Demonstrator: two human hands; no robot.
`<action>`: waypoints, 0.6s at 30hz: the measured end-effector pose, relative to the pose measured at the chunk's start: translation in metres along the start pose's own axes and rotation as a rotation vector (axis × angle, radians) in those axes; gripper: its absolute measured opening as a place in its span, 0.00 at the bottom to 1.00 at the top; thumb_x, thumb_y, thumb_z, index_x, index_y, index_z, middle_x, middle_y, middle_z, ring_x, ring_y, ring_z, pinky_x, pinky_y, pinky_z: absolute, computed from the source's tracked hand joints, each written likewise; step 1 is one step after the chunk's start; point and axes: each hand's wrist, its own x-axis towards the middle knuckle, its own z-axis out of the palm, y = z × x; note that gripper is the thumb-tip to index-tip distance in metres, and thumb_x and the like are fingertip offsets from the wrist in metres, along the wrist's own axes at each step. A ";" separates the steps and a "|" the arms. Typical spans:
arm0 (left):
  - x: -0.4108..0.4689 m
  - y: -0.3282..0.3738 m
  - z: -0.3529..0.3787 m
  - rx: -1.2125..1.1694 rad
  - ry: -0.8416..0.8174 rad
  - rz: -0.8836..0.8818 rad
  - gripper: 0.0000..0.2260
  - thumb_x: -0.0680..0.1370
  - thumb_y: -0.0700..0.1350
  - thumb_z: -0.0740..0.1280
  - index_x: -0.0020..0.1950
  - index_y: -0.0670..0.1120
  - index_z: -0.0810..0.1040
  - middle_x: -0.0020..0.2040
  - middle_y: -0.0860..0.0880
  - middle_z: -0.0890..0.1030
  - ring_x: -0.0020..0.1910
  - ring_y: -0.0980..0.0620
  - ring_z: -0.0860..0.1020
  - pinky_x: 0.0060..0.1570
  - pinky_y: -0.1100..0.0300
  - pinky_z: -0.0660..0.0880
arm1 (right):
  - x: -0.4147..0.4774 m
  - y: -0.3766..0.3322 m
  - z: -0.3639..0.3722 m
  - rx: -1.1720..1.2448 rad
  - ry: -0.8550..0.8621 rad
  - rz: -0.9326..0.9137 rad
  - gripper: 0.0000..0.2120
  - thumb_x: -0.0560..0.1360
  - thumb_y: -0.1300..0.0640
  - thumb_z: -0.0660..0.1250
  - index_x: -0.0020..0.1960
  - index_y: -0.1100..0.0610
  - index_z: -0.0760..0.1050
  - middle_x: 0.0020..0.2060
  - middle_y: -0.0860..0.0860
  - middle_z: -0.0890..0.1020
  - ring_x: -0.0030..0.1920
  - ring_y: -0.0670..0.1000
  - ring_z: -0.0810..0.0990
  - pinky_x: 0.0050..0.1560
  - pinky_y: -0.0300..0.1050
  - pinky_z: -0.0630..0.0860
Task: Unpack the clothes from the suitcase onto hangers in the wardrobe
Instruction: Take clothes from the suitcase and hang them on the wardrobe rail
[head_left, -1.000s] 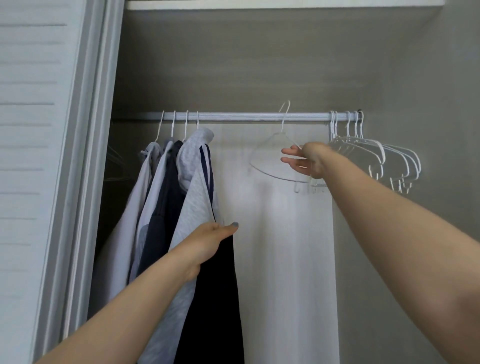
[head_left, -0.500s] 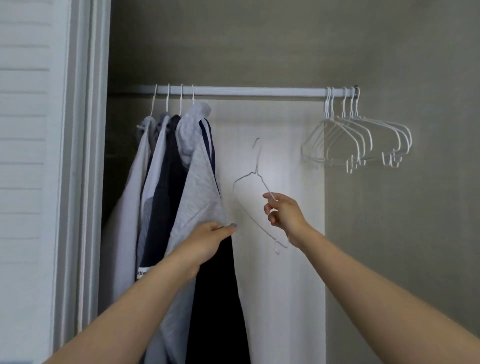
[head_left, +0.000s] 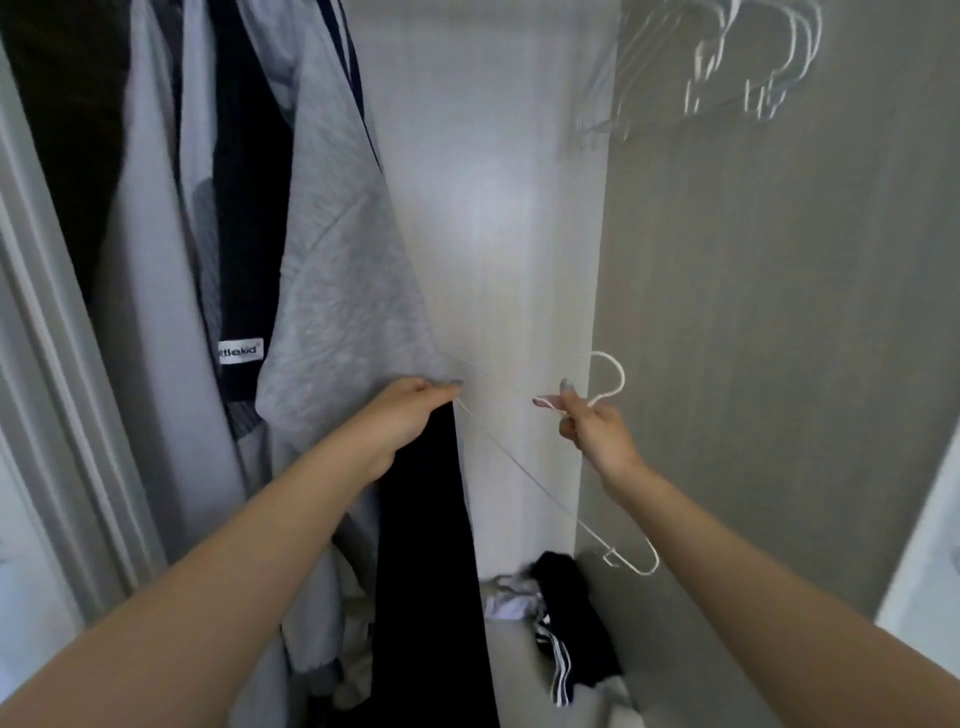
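Note:
Several garments hang at the left of the wardrobe. The nearest is a grey top (head_left: 343, 291) with a dark panel (head_left: 431, 545) below it. My left hand (head_left: 410, 415) pinches the grey top's lower edge. My right hand (head_left: 589, 423) grips a white wire hanger (head_left: 608, 384) near its neck, hook pointing up and right, one arm (head_left: 631, 558) slanting down to the right. The hanger's other end reaches close to my left hand. Several empty white hangers (head_left: 727, 62) hang at the top right.
A pile of dark and white clothes (head_left: 561, 618) with white stripes lies low in the wardrobe. The white back panel (head_left: 493, 208) and grey side wall (head_left: 769, 312) close in the space. The white door frame (head_left: 36, 364) runs down the left.
My right hand took a hanger off the rail and brought it down to waist height beside my left hand. The view tipped downward, so the rail left the frame.

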 end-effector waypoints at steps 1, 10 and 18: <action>0.000 -0.004 0.005 -0.007 -0.002 0.008 0.16 0.76 0.51 0.69 0.53 0.38 0.80 0.50 0.43 0.83 0.55 0.43 0.79 0.64 0.48 0.72 | -0.008 0.009 -0.008 0.032 0.015 0.000 0.18 0.80 0.46 0.58 0.49 0.55 0.83 0.22 0.44 0.62 0.20 0.42 0.61 0.24 0.31 0.58; -0.021 -0.094 0.042 0.128 -0.022 -0.027 0.16 0.78 0.50 0.66 0.34 0.47 0.67 0.29 0.50 0.68 0.30 0.54 0.67 0.33 0.59 0.63 | -0.085 0.097 -0.075 0.109 0.153 0.187 0.12 0.77 0.57 0.65 0.34 0.55 0.75 0.21 0.44 0.59 0.21 0.42 0.55 0.21 0.33 0.53; -0.028 -0.171 0.034 0.342 0.027 0.078 0.14 0.78 0.44 0.66 0.34 0.40 0.72 0.31 0.45 0.69 0.32 0.55 0.66 0.35 0.57 0.63 | -0.130 0.119 -0.081 -0.060 -0.027 0.204 0.13 0.76 0.64 0.65 0.32 0.60 0.75 0.18 0.42 0.69 0.22 0.40 0.66 0.28 0.30 0.62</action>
